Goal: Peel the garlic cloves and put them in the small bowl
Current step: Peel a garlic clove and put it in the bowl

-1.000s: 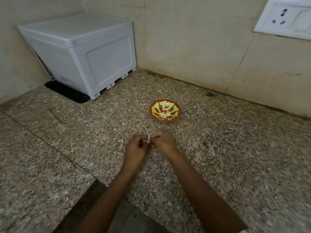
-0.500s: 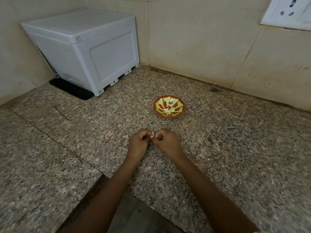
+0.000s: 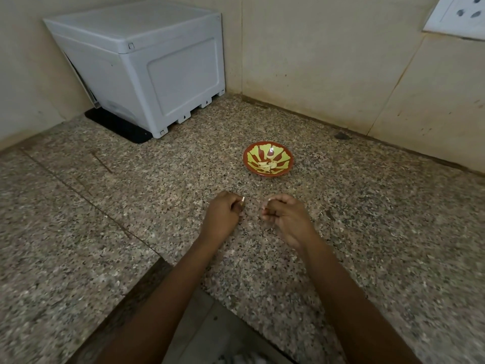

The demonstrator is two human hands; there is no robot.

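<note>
A small red bowl (image 3: 286,155) with a yellow-green pattern sits on the granite counter and holds several pale peeled garlic cloves (image 3: 267,166). My left hand (image 3: 223,215) is below and to the left of the bowl, its fingers pinched on a small white garlic clove (image 3: 242,199) that sticks out at the fingertips. My right hand (image 3: 284,218) hovers a short gap to the right with its fingers curled in. Its fingertips are blurred, and a pale bit shows there that I cannot identify.
A white plastic box (image 3: 147,64) on a black mat (image 3: 118,127) stands in the back left corner. Tiled walls close off the back, with a socket plate (image 3: 459,17) at the upper right. The counter's inner edge (image 3: 147,274) cuts in near my forearms.
My hands were pressed together around the clove and have now pulled apart, the left keeping the white piece. The view has shifted slightly to the left.
</note>
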